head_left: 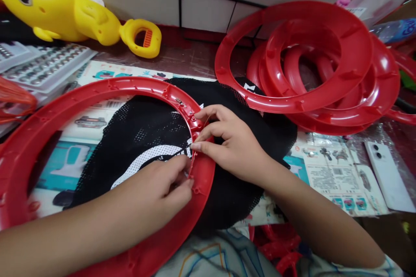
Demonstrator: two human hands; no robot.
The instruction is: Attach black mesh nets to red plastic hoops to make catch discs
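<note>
A large red plastic ring (97, 88) lies in front of me over a black mesh net (146, 127) with a white stripe. My left hand (159, 188) rests inside the ring's right edge, fingers pinched together on the net at the rim. My right hand (232, 140) reaches in from outside the ring, its fingers curled and pinching the net against the same stretch of rim. Both hands touch the ring's inner edge near its small pegs.
A stack of red rings (312, 69) lies at the back right. A yellow toy (65, 13) sits at the back left beside a grey tray of small parts (45, 67). A white phone (386, 173) lies at the right on printed cardboard (338, 173).
</note>
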